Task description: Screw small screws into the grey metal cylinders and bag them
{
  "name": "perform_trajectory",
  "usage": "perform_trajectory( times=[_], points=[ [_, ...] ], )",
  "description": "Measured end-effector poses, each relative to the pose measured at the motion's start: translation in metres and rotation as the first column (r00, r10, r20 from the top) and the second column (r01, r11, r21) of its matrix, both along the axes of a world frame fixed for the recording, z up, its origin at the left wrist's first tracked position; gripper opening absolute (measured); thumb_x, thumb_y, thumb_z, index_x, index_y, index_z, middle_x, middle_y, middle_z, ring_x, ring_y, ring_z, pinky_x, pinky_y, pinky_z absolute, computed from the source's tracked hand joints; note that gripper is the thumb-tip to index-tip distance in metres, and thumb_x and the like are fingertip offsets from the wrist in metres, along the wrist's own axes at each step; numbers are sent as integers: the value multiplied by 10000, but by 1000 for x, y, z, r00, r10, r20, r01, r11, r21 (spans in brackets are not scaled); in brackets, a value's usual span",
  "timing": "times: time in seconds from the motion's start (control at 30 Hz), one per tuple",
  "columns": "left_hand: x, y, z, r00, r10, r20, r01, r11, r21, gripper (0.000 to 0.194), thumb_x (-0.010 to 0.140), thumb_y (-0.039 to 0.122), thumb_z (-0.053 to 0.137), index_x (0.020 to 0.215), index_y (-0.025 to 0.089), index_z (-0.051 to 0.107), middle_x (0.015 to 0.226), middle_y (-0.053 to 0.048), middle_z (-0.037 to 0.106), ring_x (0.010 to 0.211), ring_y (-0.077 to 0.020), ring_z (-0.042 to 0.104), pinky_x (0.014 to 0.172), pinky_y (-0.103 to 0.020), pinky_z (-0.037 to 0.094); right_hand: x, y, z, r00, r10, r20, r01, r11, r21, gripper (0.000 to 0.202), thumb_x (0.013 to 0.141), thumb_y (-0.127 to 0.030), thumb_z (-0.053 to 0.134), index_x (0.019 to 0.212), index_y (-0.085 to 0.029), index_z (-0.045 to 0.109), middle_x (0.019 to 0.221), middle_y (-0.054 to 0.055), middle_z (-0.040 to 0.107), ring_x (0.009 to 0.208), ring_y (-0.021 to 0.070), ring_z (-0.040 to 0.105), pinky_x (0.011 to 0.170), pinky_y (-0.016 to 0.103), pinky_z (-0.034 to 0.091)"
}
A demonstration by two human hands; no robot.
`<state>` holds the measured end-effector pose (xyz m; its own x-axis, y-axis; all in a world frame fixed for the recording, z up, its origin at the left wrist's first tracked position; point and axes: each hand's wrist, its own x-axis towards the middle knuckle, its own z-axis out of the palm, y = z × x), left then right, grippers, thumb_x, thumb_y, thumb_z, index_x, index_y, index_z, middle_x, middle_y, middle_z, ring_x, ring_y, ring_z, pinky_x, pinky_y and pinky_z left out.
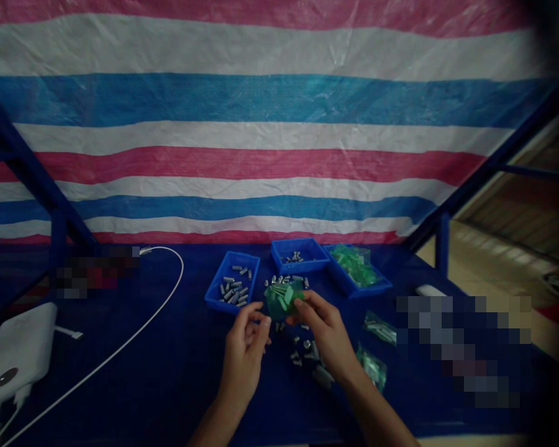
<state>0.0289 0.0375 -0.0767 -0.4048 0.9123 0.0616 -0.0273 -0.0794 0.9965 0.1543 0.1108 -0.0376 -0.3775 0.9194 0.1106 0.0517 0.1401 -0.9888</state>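
A small green plastic bag [279, 299] with light green pieces inside is pinched at its right side between the thumb and fingers of my right hand [319, 320]. My left hand [249, 338] is just left of and below the bag, its fingers curled and thumb near the index finger; whether anything is between them is too small to tell. Loose metal parts [307, 347] lie on the blue table [158, 385] below and behind the bag. A blue bin [209, 297] with metal cylinders stands beyond my left hand.
Another blue bin [300, 269] holds small metal parts; the bin [354, 292] beside it holds green bags. More filled bags [379, 328] lie at the right. A white power bank [21, 347] and white cable [135, 335] are at the left. Striped sheeting [261, 99] hangs behind.
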Motion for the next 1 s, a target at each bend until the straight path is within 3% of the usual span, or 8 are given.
perform_trajectory(
  times=[0.17,0.4,0.5,0.7,1.0],
  points=[
    [-1,-2,7,996,-37,-80,36,999,-10,248,858,380,514,813,155,608,570,26,526,530,-100,507,508,-195,383,-7,-2,-1,996,62,-59,-63,998,-6,158,808,-320,530,737,-182,561,618,-24,569,591,136,545,593,241,432],
    [-3,-3,20,999,-6,-32,6,1000,-10,239,838,373,531,745,160,589,546,35,513,515,-98,497,498,-187,382,-12,-5,5,990,127,-65,-127,992,-7,97,776,-225,501,689,-184,509,635,-24,538,623,131,510,601,239,417],
    [-5,-3,22,998,-17,-52,16,1000,-13,245,838,370,531,708,165,562,578,26,529,531,-101,507,509,-191,387,-13,-6,5,991,126,-35,-125,992,12,172,804,-279,491,660,-186,485,613,-30,497,611,127,488,592,239,405],
    [-5,4,22,990,-39,-133,42,999,24,261,873,366,475,689,182,495,557,45,471,518,-98,480,511,-193,371,-15,-1,-5,1000,10,3,-10,1000,0,287,822,-428,524,667,-199,449,584,-60,395,534,105,409,502,225,356],
    [-6,6,17,991,-36,-131,38,999,17,290,848,384,514,642,180,499,532,41,472,505,-101,454,502,-196,355,-11,1,-10,996,-13,83,7,997,74,353,834,-425,532,605,-195,394,558,-65,315,526,90,343,499,220,306]
  ],
)
